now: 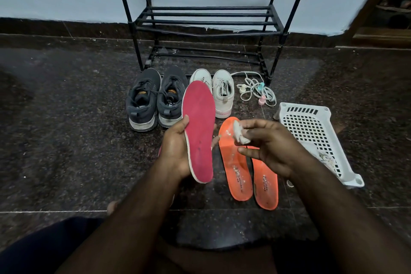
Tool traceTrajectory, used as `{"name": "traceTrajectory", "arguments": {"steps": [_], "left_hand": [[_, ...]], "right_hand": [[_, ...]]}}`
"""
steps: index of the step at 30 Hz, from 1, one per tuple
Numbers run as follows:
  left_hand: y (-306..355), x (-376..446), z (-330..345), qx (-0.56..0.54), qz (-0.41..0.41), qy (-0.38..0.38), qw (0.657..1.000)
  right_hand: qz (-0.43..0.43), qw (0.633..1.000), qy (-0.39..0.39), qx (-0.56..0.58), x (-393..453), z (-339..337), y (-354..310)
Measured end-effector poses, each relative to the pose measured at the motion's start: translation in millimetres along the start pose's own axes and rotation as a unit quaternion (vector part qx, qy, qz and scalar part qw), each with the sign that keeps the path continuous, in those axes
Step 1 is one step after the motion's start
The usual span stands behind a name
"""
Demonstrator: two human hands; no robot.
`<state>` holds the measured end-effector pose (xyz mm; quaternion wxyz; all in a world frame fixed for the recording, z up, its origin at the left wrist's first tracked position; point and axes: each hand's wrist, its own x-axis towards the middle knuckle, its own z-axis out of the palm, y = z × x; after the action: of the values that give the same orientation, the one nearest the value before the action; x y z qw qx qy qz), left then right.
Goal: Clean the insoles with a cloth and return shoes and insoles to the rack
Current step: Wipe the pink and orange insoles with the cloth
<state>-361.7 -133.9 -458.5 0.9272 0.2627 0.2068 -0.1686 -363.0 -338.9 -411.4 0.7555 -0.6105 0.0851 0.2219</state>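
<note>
Both hands are busy: the left hand [175,153] grips the pink insole [198,130] tilted up for wiping, the right hand [269,147] pinches a small white cloth [239,132] beside it, above two orange insoles [249,173] on the floor [66,118], shoes waiting by the empty rack [209,20].

Left hand [175,151] holds a pink insole [198,131] upright; right hand [270,145] pinches a white cloth [239,132].

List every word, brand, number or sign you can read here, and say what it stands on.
Orange insoles: white print near each heel, too blurred to read.
Dark sneakers: orange tongue labels, too small to read.
Nothing else carries visible text.
</note>
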Motion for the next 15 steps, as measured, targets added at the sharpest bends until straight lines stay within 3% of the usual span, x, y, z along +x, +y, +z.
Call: {"name": "traceTrajectory", "arguments": {"steps": [2, 6, 11, 15], "left_hand": [[2, 1, -2, 0.024, 0.002, 0.014, 1.0], [-2, 14, -21, 0.187, -0.006, 0.094, 0.978], [-22, 27, -52, 0.399, 0.024, 0.179, 0.899], [-31, 29, -64, 0.513, 0.037, 0.195, 0.835]], "right_hand": [[0.026, 0.999, 0.014, 0.024, 7, -5, 8], [0.028, 0.992, 0.045, -0.117, 19, -5, 29], [0.043, 0.95, 0.025, -0.308, 26, -13, 49], [0.05, 0.933, 0.02, -0.357, 29, -16, 53]]}}
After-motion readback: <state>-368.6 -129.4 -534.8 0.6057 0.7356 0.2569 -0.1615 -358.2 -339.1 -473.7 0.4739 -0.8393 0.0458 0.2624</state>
